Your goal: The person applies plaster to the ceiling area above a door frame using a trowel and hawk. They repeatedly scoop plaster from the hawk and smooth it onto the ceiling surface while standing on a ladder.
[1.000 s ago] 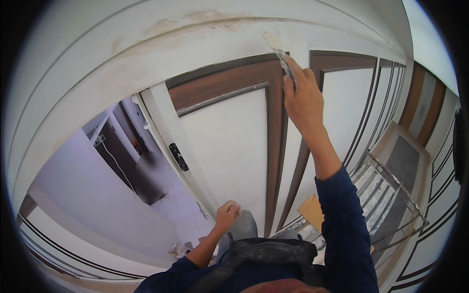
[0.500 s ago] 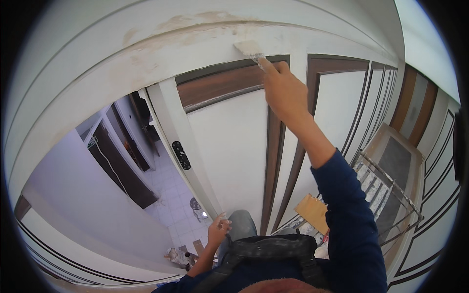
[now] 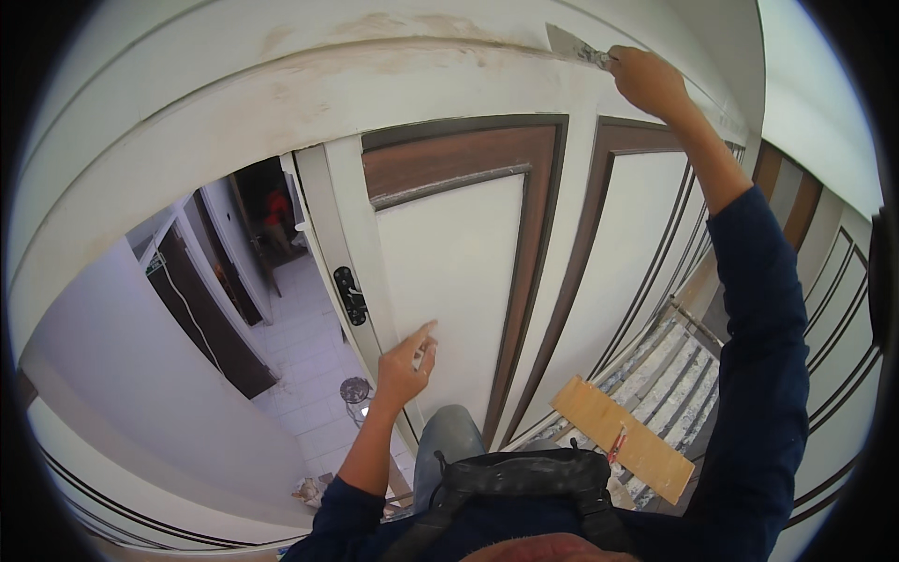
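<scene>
My right hand (image 3: 648, 82) is raised high and closed round the handle of a putty knife (image 3: 567, 43). Its blade points left and lies at the moulding edge on the white band (image 3: 375, 94) above the door; whether it touches cannot be made out. Tan smears mark that band further left. Lower down, my left hand (image 3: 403, 370) is in front of the white door panel (image 3: 449, 253), index finger stretched out and the others partly bent. It holds nothing that I can make out. A black lock plate (image 3: 350, 296) sits on the door's edge nearby.
At the left, a doorway gives onto a tiled floor (image 3: 304, 328) with a round wire-framed object (image 3: 355, 391). A paint-spattered slatted platform (image 3: 670, 370) stands at lower right, with a wooden board (image 3: 646, 450) and a small red tool (image 3: 617, 444) on it.
My right hand has carried the putty knife up and to the right, from the band above the door to the moulding edge. My left hand has risen in front of the door panel.
</scene>
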Demonstrator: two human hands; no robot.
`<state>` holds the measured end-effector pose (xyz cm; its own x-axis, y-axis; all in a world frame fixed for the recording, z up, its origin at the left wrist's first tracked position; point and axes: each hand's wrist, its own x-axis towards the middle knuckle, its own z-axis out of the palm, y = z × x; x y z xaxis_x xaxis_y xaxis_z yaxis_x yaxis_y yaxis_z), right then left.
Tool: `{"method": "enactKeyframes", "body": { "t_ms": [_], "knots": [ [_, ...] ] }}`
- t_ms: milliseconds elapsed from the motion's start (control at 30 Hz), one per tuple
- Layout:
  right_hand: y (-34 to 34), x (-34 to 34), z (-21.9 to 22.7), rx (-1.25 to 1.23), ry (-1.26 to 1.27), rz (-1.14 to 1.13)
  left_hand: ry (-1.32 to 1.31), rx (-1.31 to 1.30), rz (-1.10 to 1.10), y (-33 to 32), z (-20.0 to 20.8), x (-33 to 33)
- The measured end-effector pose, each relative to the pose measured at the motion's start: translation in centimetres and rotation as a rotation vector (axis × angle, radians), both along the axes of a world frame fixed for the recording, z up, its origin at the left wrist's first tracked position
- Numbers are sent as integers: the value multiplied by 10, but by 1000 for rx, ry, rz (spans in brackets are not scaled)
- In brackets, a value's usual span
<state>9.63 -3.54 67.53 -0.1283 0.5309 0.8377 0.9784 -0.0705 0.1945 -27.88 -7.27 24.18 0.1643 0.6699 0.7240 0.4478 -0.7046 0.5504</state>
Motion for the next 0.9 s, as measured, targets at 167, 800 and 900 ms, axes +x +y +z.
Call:
{"method": "enactKeyframes", "body": {
  "t_ms": [167,800,900],
  "knots": [
    [-1,-36,32,-72,-170,-212,7,233,-27,38,77,8],
    [-52,-175,51,-201,-229,-142,-18,326,39,49,63,13],
    [-74,-204,55,-207,-185,-77,-16,350,56,52,64,16]
  ]
}}
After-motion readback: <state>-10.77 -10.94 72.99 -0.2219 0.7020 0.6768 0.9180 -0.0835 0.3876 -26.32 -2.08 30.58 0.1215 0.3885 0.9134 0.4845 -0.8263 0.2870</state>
